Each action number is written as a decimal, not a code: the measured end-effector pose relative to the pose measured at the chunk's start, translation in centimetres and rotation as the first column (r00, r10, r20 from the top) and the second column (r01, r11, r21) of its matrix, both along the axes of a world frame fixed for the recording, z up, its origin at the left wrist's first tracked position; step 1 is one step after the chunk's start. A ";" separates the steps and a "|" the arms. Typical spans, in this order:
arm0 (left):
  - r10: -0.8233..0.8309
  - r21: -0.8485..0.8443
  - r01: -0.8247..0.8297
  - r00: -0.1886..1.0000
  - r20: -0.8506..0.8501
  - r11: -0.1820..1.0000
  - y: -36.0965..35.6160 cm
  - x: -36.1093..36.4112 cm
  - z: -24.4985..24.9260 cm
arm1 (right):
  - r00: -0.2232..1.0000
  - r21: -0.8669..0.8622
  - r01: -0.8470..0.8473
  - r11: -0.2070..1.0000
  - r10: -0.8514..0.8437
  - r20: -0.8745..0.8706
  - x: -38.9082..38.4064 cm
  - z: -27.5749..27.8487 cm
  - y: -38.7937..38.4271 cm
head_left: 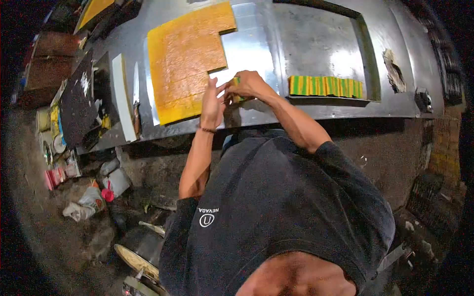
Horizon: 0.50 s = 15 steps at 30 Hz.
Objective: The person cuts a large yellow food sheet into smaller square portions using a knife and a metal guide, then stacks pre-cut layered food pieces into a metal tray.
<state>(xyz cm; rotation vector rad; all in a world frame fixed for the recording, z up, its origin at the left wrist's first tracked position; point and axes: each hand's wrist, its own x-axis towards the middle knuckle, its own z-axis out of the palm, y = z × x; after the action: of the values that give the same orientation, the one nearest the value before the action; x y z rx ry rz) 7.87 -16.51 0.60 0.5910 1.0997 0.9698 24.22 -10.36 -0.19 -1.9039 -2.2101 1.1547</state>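
My right hand is closed around a small green-and-yellow striped piece, mostly covered by the fingers. Beside it, my left hand has its fingers extended and apart, at the edge of a large yellow-orange slab that looks like sheet cake. The slab has a glossy top, scored lines and a stepped right edge where parts are cut away. To the right, a tight row of green-and-yellow striped slices lies along the near side of a shallow metal tray.
The metal table runs across the view. A long white strip and a knife-like tool lie at left, near a dark board. A torn scrap sits right of the tray. Bags are on the floor.
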 end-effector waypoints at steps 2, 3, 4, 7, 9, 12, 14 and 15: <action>0.000 0.055 -0.001 1.000 0.026 0.998 -1.2 0.5 2.3 | 0.957 -0.170 0.085 0.982 -0.127 -0.259 2.9 6.1 -0.3; -0.005 0.130 0.004 1.000 0.007 0.992 -1.8 0.0 2.6 | 0.914 -0.050 0.147 0.988 -0.155 -0.376 4.9 5.6 -0.2; -0.005 0.199 0.007 1.000 -0.014 0.980 -2.6 -0.5 2.8 | 0.889 -0.187 0.257 0.948 -0.308 -0.338 6.9 7.0 0.1; 0.030 0.206 -0.019 0.998 -0.050 0.978 -4.4 -1.8 3.4 | 0.762 -0.055 0.462 0.885 -0.428 -0.486 13.9 8.8 0.7; 0.061 0.174 -0.047 0.995 -0.078 0.984 -5.2 -2.1 3.1 | 0.852 0.095 0.467 0.879 -0.418 -0.315 16.5 9.7 1.6; 0.098 0.123 -0.082 0.987 -0.128 0.989 -5.7 -1.5 2.8 | 0.936 0.247 0.350 0.904 -0.345 -0.064 18.8 6.5 3.5; 0.074 0.184 -0.051 0.990 -0.122 0.982 -6.0 -1.0 2.6 | 0.968 0.241 0.244 0.939 -0.251 -0.005 19.1 3.8 4.3; 0.086 0.179 -0.063 0.988 -0.127 0.982 -6.1 -0.8 2.8 | 0.993 0.248 0.109 0.963 -0.119 0.023 19.0 3.0 4.5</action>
<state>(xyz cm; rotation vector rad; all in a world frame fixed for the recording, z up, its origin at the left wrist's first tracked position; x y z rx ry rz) 7.05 -22.64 3.42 0.7711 1.1698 1.1118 43.22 -5.86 2.81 -1.9324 -2.1125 0.7917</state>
